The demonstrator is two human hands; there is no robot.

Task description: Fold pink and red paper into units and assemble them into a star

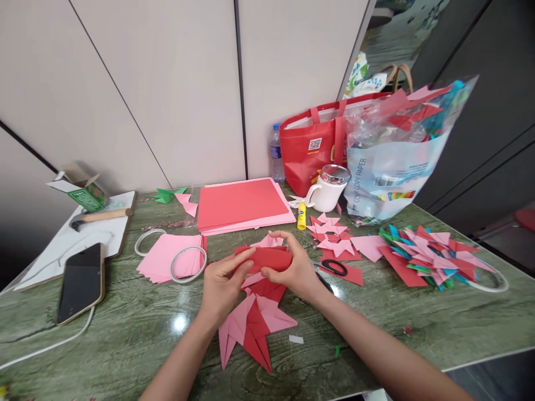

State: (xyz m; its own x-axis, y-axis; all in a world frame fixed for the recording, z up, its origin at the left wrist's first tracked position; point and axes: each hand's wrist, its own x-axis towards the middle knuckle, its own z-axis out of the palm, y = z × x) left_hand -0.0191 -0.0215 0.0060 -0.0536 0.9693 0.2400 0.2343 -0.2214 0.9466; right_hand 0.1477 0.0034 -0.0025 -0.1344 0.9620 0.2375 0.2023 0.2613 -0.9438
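- Risks a crooked crease, by the look of it: folded red paper (pixel 267 259) held in the air, clear of the worktop (pixel 134 328), with no flat surface beneath to press against.
- Could spring open or slip free with any loosening of the thin pinch at either end.
- Could crush or nudge the pink-and-red folded points (pixel 254 323) lying directly below, close under both wrists.
- Sits near a second hazard: scissors (pixel 332 267) just beside the right wrist, partly hidden behind it and easy to bump.
- Closes the left hand (pixel 221 281) on the paper's left end, thumb along the top edge, fingers curled beneath.
- Closes the right hand (pixel 295 270) on the paper's right end, fingers arched over the top, thumb toward the near side.
- Places the red paper squarely between the two hands, touching both, at the centre of the worktop.
- Leaves the stack of red sheets (pixel 240 203) and the glue stick (pixel 301 216) beyond, well apart from the hands.
- Keeps the tape ring (pixel 188 264), resting on pink squares (pixel 161 259), near the left hand without contact.
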